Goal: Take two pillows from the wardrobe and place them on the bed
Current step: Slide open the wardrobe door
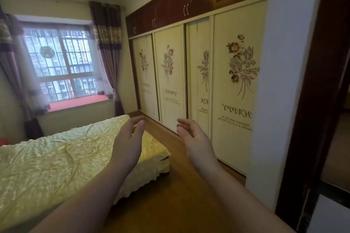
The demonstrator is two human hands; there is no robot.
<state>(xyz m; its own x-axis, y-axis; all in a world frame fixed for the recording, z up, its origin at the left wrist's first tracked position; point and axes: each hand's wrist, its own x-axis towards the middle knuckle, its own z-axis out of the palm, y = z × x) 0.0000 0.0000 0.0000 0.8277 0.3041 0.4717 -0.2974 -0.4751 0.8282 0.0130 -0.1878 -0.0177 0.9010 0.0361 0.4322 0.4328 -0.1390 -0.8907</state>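
Observation:
The wardrobe [170,73] fills the right wall, with cream sliding doors printed with flowers and dark wooden cupboards above. Its doors look closed and no pillow is visible. The bed [56,161], under a shiny pale yellow cover, lies at the left. My left hand [128,142] is raised over the bed's near corner, fingers apart and empty. My right hand [197,142] is held up beside it, palm turned inward, fingers apart and empty, in front of the wardrobe's lower doors.
A strip of wooden floor [170,195] runs between the bed and the wardrobe. A white wall edge and dark door frame [310,100] stand close at the right. A barred window [60,66] with purple curtains is at the far end.

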